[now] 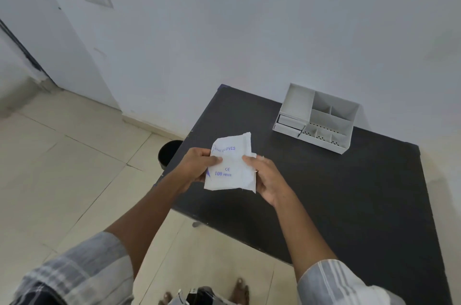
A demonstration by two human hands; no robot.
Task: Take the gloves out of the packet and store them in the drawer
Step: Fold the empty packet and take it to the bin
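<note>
A white packet of gloves (230, 167) with blue print reading "GLOVES" and "100 PIECES" is held in the air over the near left part of the black table (336, 192). My left hand (197, 165) grips its left edge, thumb across the front. My right hand (265, 177) grips its right edge. The gloves inside cannot be seen. A white desk organiser (318, 119) stands at the back of the table, with a small drawer (289, 124) at its lower left, pulled out slightly.
The organiser has several open compartments on top. A dark round bin (169, 152) stands on the tiled floor just left of the table. A white wall runs behind the table. My feet show at the bottom edge.
</note>
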